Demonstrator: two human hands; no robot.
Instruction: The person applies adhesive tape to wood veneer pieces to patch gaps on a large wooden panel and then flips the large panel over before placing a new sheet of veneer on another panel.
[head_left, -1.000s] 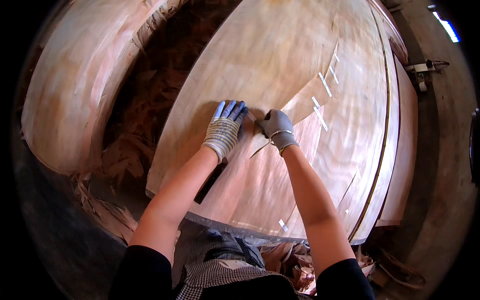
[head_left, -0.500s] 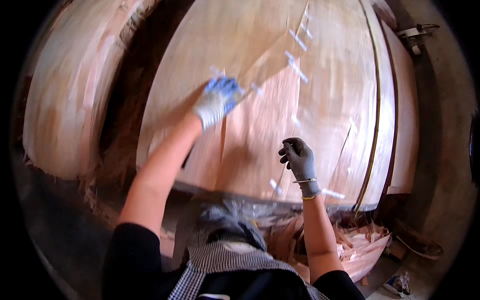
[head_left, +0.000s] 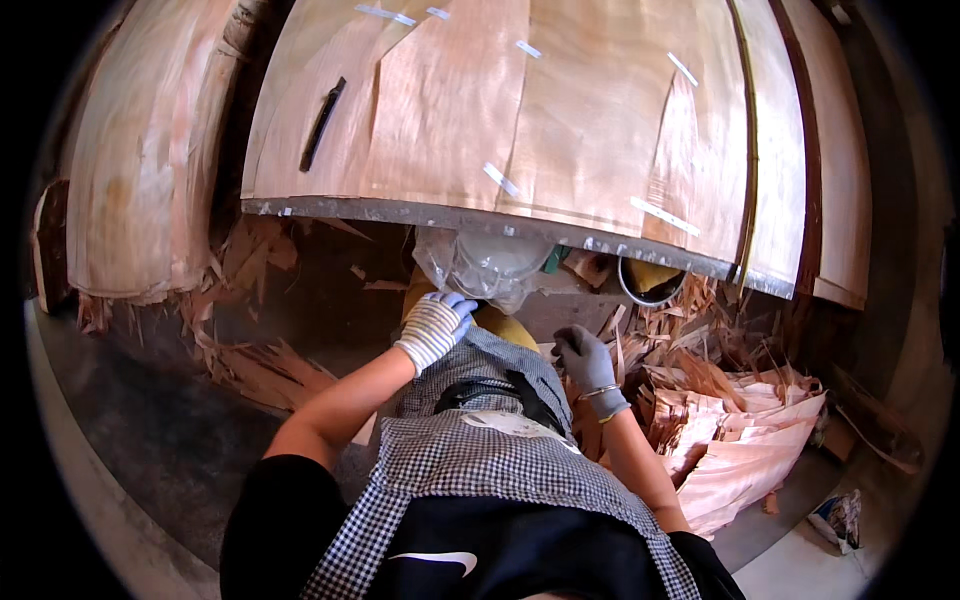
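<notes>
My left hand (head_left: 436,328), in a striped white glove with blue coating, is over my lap by the checked apron (head_left: 500,475). Its fingers bend downward with their tips partly hidden, so I cannot tell whether they close on anything. In a grey glove, my right hand (head_left: 586,365) hovers right of the apron, fingers curled together; anything between them is too small to make out. Beyond both hands lies a wood veneer sheet (head_left: 590,120) on a table, its seams bridged by white tape strips (head_left: 500,179). A black utility knife (head_left: 323,124) rests on the veneer's left side.
Clear plastic wrapping (head_left: 480,262) and a round metal container (head_left: 650,280) sit under the table's front edge (head_left: 400,214). Torn veneer scraps (head_left: 740,430) are heaped at right, more scraps (head_left: 265,375) at left. Another veneer stack (head_left: 135,170) stands far left.
My left hand has left the veneer and come back to my lap. My right hand has also drawn back off the sheet. The view has tipped down toward my body, uncovering the knife.
</notes>
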